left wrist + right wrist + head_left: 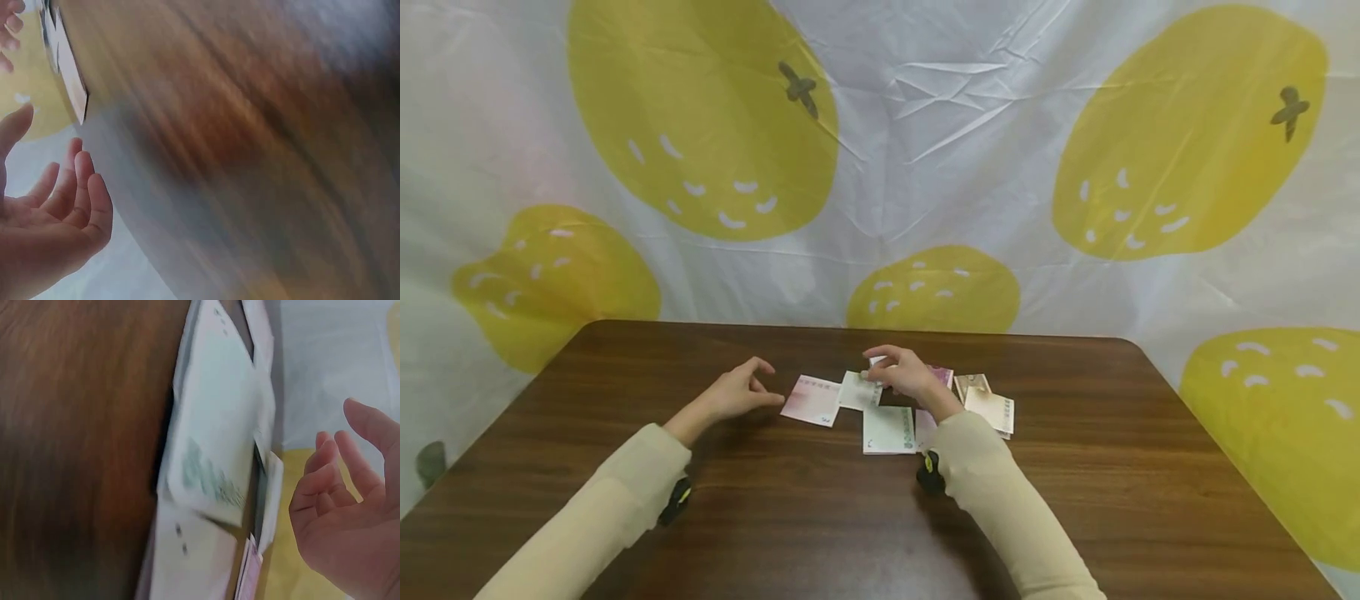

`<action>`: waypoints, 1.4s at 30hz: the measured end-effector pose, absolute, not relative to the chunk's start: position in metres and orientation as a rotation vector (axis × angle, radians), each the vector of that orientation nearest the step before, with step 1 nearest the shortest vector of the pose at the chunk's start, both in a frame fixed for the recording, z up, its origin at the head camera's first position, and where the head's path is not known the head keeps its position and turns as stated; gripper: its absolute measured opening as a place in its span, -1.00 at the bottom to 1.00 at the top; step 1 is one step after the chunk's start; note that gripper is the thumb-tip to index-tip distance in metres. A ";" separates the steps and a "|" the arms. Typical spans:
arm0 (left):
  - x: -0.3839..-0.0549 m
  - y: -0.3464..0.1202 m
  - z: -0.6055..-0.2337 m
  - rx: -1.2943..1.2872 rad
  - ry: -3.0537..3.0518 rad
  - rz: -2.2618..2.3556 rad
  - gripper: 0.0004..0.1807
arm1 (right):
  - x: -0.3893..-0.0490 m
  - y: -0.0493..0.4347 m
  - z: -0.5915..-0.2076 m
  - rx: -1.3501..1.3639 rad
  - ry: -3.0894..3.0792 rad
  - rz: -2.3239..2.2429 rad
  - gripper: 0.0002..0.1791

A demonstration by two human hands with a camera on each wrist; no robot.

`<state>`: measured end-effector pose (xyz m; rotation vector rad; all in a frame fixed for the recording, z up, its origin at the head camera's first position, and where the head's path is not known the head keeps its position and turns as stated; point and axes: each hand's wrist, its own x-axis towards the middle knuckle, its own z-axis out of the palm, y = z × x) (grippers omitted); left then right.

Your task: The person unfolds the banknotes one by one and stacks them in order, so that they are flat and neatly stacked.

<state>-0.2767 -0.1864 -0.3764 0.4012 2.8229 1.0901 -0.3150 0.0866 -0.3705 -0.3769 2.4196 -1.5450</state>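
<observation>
Several folded papers that look like banknotes lie close together on the brown table. In the head view my left hand (737,393) is just left of a pink note (811,400), thumb and fingers apart. The left wrist view shows that hand (62,219) with loosely bent fingers and nothing in them. Over the middle of the notes is my right hand (904,372), partly covering a pale note (857,392). In the right wrist view the right hand (350,506) has its thumb apart from its bent fingers, holding nothing. A green-printed note (887,430) lies nearer me.
Right of the right hand lie a brownish note (972,385) and a cream note (991,408), overlapping. A purple note (942,376) shows behind the right wrist. At the table's (775,517) far edge hangs a white cloth (917,167) with yellow fruit prints.
</observation>
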 end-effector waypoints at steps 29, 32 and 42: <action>-0.279 -0.169 -0.397 0.466 2.963 0.910 -0.56 | -0.407 0.041 -0.493 -0.719 2.777 -1.041 -0.53; -0.279 -0.167 -0.399 0.471 2.982 0.878 -0.57 | -0.410 0.041 -0.498 -0.654 2.763 -1.030 -0.50; -0.278 -0.163 -0.402 0.368 3.043 0.794 -0.59 | -0.438 0.036 -0.531 -0.574 2.818 -0.935 -0.49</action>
